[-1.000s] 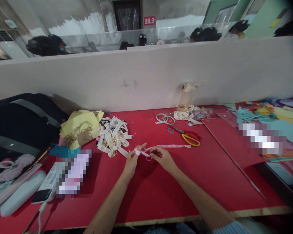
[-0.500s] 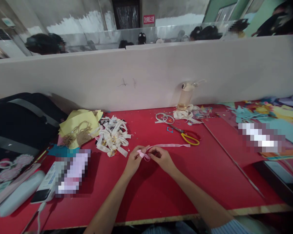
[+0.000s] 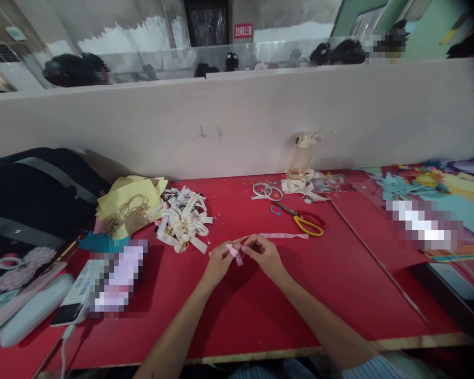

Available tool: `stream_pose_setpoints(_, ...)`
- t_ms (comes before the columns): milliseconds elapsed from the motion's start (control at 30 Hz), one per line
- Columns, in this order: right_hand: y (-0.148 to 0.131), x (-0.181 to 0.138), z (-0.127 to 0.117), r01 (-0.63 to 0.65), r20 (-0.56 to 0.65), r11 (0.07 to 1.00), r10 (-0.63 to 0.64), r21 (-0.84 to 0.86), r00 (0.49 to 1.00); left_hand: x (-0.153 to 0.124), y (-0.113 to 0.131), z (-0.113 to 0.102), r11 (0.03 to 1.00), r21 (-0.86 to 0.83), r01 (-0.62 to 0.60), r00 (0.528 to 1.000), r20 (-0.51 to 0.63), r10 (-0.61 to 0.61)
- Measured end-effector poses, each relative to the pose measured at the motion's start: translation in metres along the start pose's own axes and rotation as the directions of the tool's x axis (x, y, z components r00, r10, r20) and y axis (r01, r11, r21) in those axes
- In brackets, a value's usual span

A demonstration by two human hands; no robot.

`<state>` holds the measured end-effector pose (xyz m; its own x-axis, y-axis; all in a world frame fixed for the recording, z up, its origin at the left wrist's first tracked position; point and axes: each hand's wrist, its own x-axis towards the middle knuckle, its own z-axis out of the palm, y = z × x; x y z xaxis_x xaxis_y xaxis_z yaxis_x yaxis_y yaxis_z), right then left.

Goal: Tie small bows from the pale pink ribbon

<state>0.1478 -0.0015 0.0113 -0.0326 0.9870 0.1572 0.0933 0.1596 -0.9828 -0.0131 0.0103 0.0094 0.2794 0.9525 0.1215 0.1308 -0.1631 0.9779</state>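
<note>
A pink ribbon bow (image 3: 234, 250) is pinched between the thumb and fingers of my left hand (image 3: 218, 263), low over the red table. One short tail of the bow hangs down. My right hand (image 3: 265, 257) is closed in a pinch close beside the bow, at a thin strand too fine to make out clearly. Behind my hands, a length of flat pink ribbon (image 3: 288, 236) runs out to the right across the table. Scissors with yellow-and-red handles (image 3: 308, 225) lie beyond its end.
A heap of white ribbon pieces (image 3: 184, 218) sits left of my hands, beside yellow sheets (image 3: 130, 192) with twine. A bottle (image 3: 301, 158) stands by the partition (image 3: 161, 126). A white power bank (image 3: 73, 300) lies left; a dark-edged device (image 3: 446, 289) lies right.
The bow has turned in my left hand, and a ribbon tail now points down. The pink loop seen below it has gone from view. My right fingers stay close beside it.
</note>
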Motion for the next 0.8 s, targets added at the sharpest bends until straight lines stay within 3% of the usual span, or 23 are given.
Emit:
stream_pose_setpoints(333,0.004,0.002,0.000,-0.036,-0.027,0.998,0.037,0.052,0.999,0.000,-0.001,-0.003,0.993,0.121,0.003,0.996,0.092,-0.015)
stream_pose_setpoints(500,0.001,-0.001,0.001,0.009,-0.034,1.000,-0.008,0.024,0.999,0.001,-0.009,-0.002,0.982,-0.096,0.163,0.986,0.040,-0.160)
stream_pose_setpoints(633,-0.004,-0.004,-0.001,0.214,0.005,0.972,-0.214,-0.098,0.977,0.001,-0.009,-0.002,0.910,-0.341,0.237,0.968,0.008,-0.249)
stream_pose_setpoints(800,0.003,-0.005,-0.003,0.511,0.186,0.805,-0.476,-0.301,0.860,0.000,-0.007,-0.004,0.837,-0.474,0.274,0.952,0.010,-0.307)
